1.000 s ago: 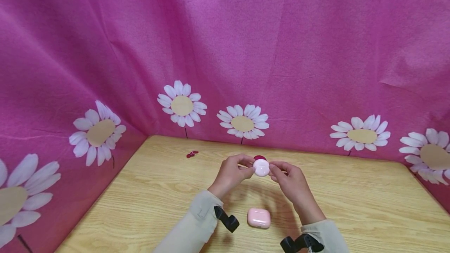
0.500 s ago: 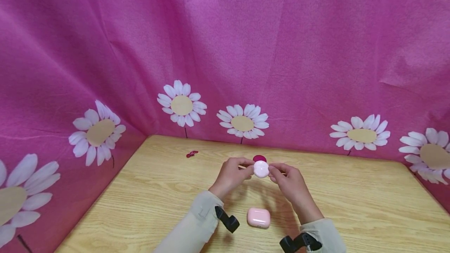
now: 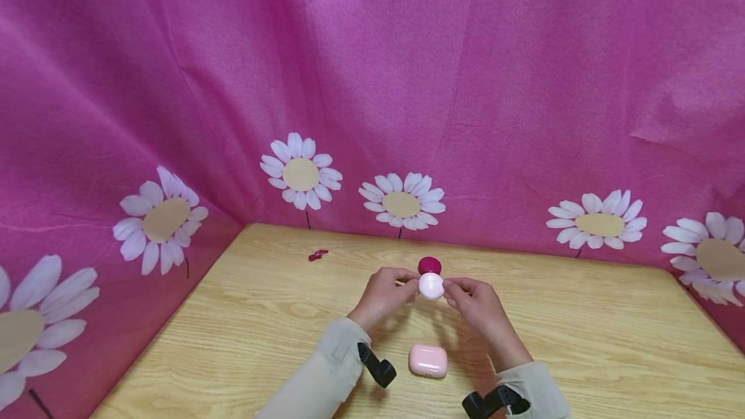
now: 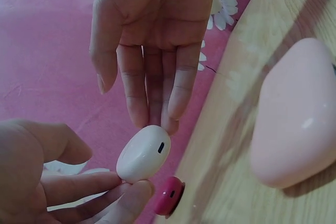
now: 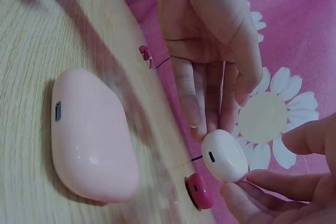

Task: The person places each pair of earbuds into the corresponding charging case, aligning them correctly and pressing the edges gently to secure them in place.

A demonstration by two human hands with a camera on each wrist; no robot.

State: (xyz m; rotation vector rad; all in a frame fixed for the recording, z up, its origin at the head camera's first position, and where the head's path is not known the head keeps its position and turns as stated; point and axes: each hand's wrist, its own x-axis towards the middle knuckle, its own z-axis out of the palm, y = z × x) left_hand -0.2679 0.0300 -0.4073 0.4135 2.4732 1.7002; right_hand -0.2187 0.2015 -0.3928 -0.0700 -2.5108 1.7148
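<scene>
Between my two hands is a glossy white, rounded earbud case [image 3: 431,286], its lid down and a small dark port showing in the left wrist view [image 4: 161,148]. My left hand [image 3: 381,295] pinches its left side with the fingertips. From the right, my right hand [image 3: 480,306] grips the opposite side. Just behind it on the table sits a round, dark red case [image 3: 429,266], also with a port in the right wrist view [image 5: 197,188]. Nearer to me, below the hands, lies a closed pink earbud case [image 3: 428,361].
Small dark red pieces [image 3: 318,255] lie at the back left of the wooden table [image 3: 262,315]; their exact kind is unclear. A magenta cloth [image 3: 465,83] printed with white daisies hangs along the back and sides.
Both hands have drawn the white earbud case slightly toward me, so more of the dark red case behind it shows. The pink earbud case and the small red pieces stay put.
</scene>
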